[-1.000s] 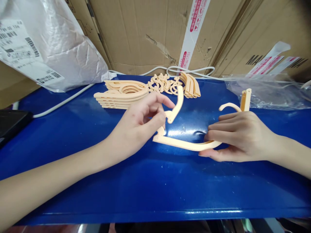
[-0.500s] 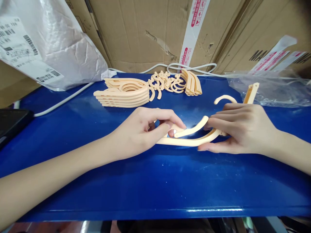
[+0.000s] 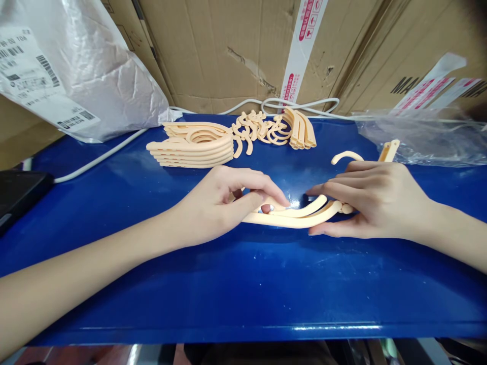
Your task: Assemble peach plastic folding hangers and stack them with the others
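Note:
A peach plastic folding hanger (image 3: 300, 215) lies low over the blue table (image 3: 243, 284), its arms folded nearly flat. My left hand (image 3: 224, 203) pinches the hanger's left end with curled fingers. My right hand (image 3: 376, 200) grips the right end, fingers pressed over the folded arm. The hanger's hook (image 3: 344, 156) and one upright arm end (image 3: 388, 150) stick up behind my right hand.
At the back lie a stack of folded hangers (image 3: 192, 147), a heap of loose hooks (image 3: 258, 129) and several arm pieces (image 3: 302, 129). A white plastic bag (image 3: 72, 71), a white cable (image 3: 99, 159), cardboard boxes (image 3: 236, 50), a clear bag (image 3: 422, 139) and a black object (image 3: 17, 190) surround them.
The hanger arm held up by my left hand has been folded down flat onto the hanger body. My right hand has pressed lower, and the upright end has dropped.

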The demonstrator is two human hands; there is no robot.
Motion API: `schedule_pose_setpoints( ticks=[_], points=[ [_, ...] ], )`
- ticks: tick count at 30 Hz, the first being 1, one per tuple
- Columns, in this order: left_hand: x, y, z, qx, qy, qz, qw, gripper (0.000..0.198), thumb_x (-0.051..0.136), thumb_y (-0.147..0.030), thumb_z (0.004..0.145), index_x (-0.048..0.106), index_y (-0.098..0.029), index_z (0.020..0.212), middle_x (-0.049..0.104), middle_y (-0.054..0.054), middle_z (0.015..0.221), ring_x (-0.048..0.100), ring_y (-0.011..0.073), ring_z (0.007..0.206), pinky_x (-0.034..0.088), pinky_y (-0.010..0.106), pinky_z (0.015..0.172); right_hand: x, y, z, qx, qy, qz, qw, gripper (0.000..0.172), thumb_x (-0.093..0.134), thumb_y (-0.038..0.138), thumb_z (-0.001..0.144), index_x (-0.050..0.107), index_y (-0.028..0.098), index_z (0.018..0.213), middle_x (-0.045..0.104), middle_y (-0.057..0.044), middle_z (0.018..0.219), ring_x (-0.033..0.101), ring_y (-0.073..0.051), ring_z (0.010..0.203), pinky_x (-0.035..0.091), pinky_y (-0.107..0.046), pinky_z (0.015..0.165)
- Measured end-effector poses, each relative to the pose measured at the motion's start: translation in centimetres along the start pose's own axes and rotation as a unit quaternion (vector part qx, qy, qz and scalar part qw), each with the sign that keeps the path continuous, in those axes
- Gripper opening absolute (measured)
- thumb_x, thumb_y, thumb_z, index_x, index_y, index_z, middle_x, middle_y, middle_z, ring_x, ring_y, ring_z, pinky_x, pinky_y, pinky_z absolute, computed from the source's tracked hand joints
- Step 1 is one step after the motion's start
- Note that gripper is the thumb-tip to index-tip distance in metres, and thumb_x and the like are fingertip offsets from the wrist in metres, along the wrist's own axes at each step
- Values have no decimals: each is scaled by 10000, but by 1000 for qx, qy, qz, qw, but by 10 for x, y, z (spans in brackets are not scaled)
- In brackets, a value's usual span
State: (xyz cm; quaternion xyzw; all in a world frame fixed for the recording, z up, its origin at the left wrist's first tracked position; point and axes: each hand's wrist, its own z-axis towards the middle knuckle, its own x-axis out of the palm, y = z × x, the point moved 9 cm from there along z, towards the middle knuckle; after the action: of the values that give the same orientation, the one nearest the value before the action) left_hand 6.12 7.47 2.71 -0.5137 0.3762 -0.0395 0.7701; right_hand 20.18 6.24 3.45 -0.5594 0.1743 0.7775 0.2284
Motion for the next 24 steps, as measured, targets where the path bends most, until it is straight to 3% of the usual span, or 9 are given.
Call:
schedule_pose_setpoints(
  ticks=[4, 11, 15, 17, 20, 22, 24],
  points=[
    [2, -4, -1, 38, 9, 15, 999, 295, 469, -97, 894, 748, -193, 890, 686, -45, 763, 564, 84, 706, 414, 223, 695, -4, 16, -1, -79, -33, -90, 992, 478, 576, 602, 866, 670, 143, 965, 696, -43, 653, 568, -169, 513, 384, -319, 570],
    [4, -9, -2, 84, 14, 28, 996, 299, 449, -77, 902, 732, -175, 886, 681, -33, 795, 555, 82, 699, 421, 229, 714, -5, 18, -1, -84, -44, -104, 990, 467, 525, 595, 903, 661, 151, 954, 672, -11, 609, 566, -155, 497, 406, -311, 554],
    [6, -15, -5, 119, 11, 91, 989, 153, 556, -158, 900, 696, -166, 961, 656, -25, 843, 564, 87, 731, 446, 221, 732, -9, 15, -4, -80, -62, -96, 990, 433, 557, 579, 890, 655, 160, 938, 634, -3, 570, 518, -150, 472, 383, -317, 531],
    [11, -21, -8, 160, 18, 183, 970, 176, 609, -219, 891, 673, -176, 1050, 657, -4, 933, 582, 121, 813, 467, 248, 761, -10, 15, -5, -82, -66, -89, 990, 413, 568, 571, 887, 648, 168, 921, 615, 4, 554, 493, -146, 463, 376, -316, 524],
    [23, -29, -15, 239, 36, 346, 906, 211, 533, -255, 955, 649, -173, 1110, 659, 41, 1000, 582, 190, 882, 499, 341, 808, -10, 21, -7, -122, -68, -85, 987, 379, 576, 544, 894, 630, 169, 912, 593, 15, 542, 491, -139, 462, 383, -305, 519],
    [29, -31, -18, 270, 42, 396, 877, 226, 467, -230, 986, 642, -144, 1102, 661, 64, 1001, 583, 212, 901, 512, 381, 835, -11, 26, -9, -146, -76, -79, 983, 395, 555, 555, 903, 617, 165, 926, 599, 11, 553, 507, -139, 469, 390, -300, 517],
    [31, -30, -18, 276, 52, 406, 870, 220, 447, -151, 978, 627, -135, 1103, 662, 71, 1049, 589, 223, 969, 513, 406, 890, -13, 27, -11, -156, -84, -70, 982, 439, 528, 596, 899, 609, 166, 937, 592, 11, 548, 507, -143, 461, 390, -302, 508]
  ],
)
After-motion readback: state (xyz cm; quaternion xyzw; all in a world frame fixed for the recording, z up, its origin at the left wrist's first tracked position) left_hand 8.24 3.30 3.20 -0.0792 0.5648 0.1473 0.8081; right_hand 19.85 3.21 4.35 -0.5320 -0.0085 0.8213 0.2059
